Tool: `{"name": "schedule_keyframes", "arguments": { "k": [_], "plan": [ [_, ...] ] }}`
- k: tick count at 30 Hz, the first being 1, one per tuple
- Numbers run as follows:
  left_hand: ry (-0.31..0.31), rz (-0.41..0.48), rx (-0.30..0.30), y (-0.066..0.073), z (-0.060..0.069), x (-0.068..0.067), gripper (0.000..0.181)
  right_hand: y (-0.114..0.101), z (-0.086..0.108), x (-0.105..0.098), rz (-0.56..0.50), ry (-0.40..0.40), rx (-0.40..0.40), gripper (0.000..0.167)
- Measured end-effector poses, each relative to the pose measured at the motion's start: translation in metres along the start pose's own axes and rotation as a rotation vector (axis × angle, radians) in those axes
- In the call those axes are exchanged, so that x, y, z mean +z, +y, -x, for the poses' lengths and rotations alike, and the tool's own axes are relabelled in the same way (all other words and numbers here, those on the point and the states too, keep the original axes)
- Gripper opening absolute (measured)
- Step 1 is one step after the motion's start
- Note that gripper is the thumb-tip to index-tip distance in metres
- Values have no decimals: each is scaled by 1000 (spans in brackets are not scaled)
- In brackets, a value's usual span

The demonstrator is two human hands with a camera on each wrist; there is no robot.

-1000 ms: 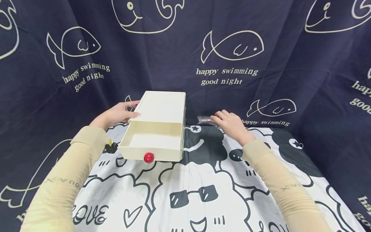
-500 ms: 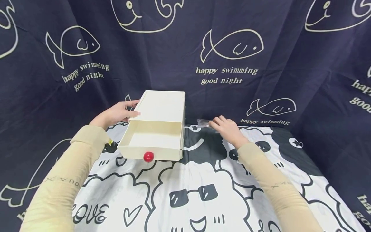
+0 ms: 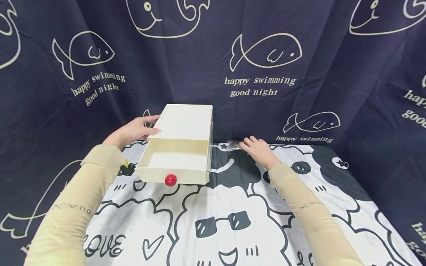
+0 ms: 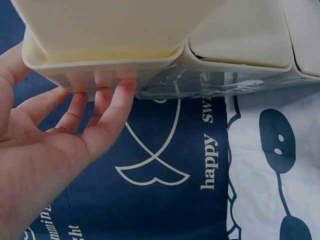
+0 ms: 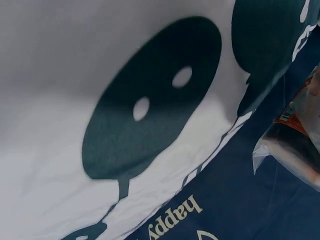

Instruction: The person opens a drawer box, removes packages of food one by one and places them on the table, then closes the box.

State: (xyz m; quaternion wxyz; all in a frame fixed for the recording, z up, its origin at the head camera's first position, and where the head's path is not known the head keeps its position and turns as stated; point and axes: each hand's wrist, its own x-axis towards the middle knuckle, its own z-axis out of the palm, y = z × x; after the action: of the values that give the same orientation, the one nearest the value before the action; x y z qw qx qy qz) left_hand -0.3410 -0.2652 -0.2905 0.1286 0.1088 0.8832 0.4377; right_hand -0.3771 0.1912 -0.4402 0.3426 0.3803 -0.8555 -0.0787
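A white drawer box [image 3: 186, 120] stands left of centre in the head view, its front drawer [image 3: 178, 175] pulled out, with a red round knob [image 3: 171, 180]. The drawer shows a bare white floor. My left hand [image 3: 131, 132] grips the box's left side, thumb at the top edge; in the left wrist view that hand [image 4: 55, 150] has its fingertips against the pale wall [image 4: 100, 80]. To the right of the box, my right hand [image 3: 259, 150] pinches a clear plastic packet [image 3: 234, 145] low by the back cloth. The right wrist view shows the packet [image 5: 295, 135] with orange print.
A patterned white and dark cloth [image 3: 229, 199] covers the table, and a navy fish-print curtain [image 3: 266, 107] stands behind and at the sides. A small black object with a yellow spot [image 3: 128, 169] is beside my left wrist.
My right hand has moved a little left and down, and the packet's visible end is lower over the tablecloth. My left hand and the white box have stayed in place.
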Motion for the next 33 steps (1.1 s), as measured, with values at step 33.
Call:
{"name": "schedule_keyframes", "arguments": {
  "k": [33],
  "plan": [
    [5, -1, -3, -1, -1, 0, 71, -1, 11, 24, 0, -80, 1, 15]
  ]
}}
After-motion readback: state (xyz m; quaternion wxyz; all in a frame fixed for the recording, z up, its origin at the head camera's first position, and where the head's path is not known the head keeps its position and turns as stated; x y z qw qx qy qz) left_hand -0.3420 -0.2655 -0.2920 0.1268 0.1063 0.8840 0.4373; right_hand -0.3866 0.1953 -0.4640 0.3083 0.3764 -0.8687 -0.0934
